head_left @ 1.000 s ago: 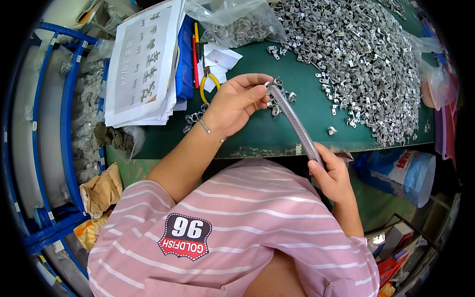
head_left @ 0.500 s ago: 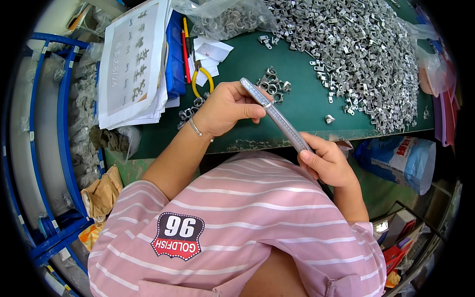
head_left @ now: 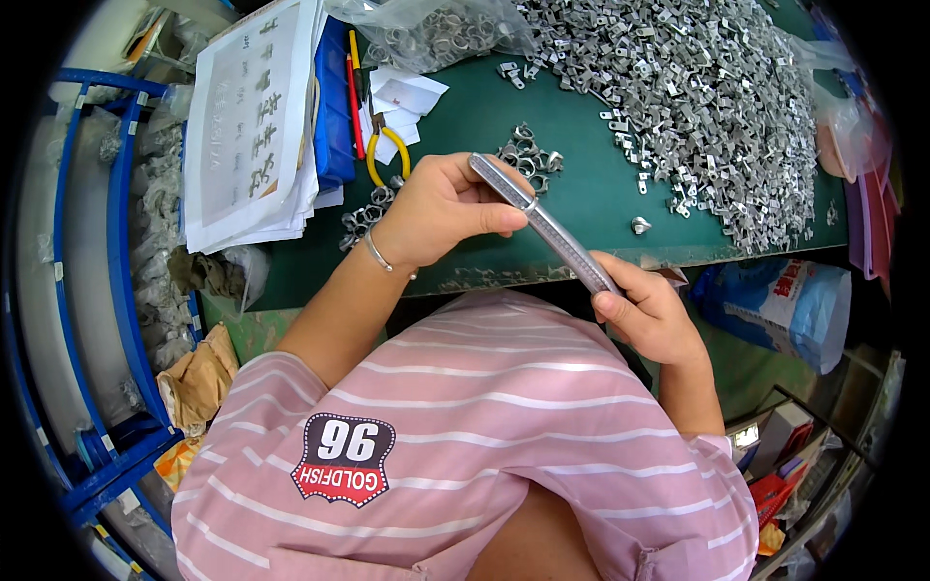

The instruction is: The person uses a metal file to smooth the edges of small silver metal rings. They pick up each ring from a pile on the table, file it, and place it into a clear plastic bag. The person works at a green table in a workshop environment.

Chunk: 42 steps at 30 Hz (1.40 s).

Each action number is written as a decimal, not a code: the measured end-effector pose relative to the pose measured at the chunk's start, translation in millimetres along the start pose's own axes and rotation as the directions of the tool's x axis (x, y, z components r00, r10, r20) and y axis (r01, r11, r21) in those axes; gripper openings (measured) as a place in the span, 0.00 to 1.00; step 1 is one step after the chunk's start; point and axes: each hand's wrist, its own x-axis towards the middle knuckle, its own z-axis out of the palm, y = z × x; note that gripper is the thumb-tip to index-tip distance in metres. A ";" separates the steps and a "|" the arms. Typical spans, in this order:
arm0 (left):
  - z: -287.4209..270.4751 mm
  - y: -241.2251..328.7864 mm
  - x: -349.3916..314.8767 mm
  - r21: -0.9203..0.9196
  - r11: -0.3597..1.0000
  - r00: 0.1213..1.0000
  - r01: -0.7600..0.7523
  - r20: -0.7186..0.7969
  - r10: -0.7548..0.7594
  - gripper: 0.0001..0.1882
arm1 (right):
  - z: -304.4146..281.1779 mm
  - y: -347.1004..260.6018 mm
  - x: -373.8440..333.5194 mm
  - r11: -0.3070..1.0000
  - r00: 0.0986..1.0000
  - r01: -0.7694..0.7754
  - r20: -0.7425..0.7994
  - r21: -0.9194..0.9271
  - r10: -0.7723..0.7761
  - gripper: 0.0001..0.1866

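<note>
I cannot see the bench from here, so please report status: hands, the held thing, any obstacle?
Left hand and right hand each grip one end of a long grey metal strip. Strip tilted above green table edge. Small metal parts lie beneath; nothing blocks.

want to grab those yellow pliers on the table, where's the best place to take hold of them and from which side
Probably by the yellow handles, coming from above on the near side. The pliers lie flat on the green table with the handles curving toward the left hand; the other end is tucked among pens and white paper slips.
</note>
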 end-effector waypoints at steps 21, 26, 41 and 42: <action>-30.9 -2.4 13.3 -0.315 0.928 0.943 -0.200 -0.320 0.094 0.11 | 5.4 13.9 4.9 0.904 0.965 0.020 -0.228 -0.426 -0.129 0.19; -32.6 15.1 8.5 -0.393 0.898 0.954 -0.198 -0.288 0.084 0.15 | 1.5 26.0 -1.4 0.976 0.969 -0.076 -0.244 -0.205 0.025 0.19; -23.6 8.6 1.4 -0.523 0.830 0.977 -0.195 -0.179 0.116 0.16 | 1.3 30.0 -1.5 0.998 0.970 -0.054 -0.238 -0.037 0.044 0.21; -20.2 11.7 0.6 -0.507 0.839 0.975 -0.199 -0.192 0.116 0.18 | 1.2 30.6 -1.7 0.998 0.970 -0.051 -0.239 -0.033 0.041 0.21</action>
